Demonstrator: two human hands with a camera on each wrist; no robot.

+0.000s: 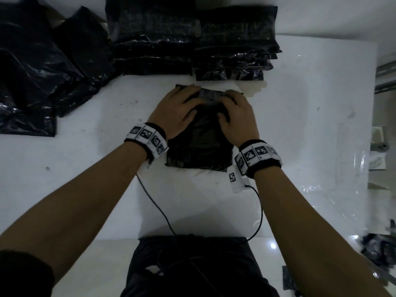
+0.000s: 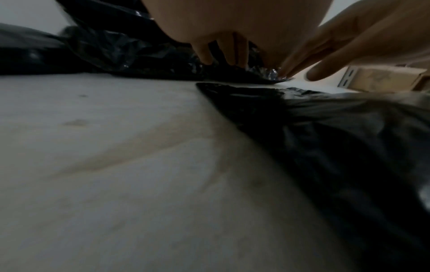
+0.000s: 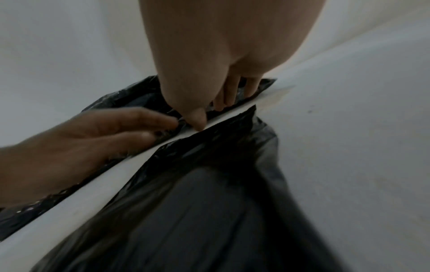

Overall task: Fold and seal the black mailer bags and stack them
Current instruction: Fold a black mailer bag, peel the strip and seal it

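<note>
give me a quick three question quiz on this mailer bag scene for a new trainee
1. True or false: both hands are on the mailer bag.
2. How many neat stacks sit beyond it? A) one B) two C) four
3. The loose black bags lie on the person's ____ side.

Key:
1. True: left hand and right hand work its far edge.
2. B: left stack, right stack.
3. Left.

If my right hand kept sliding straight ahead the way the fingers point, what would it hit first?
Probably the right-hand stack of sealed bags, just beyond the mailer bag under your right hand; the gap between them looks small.
</note>
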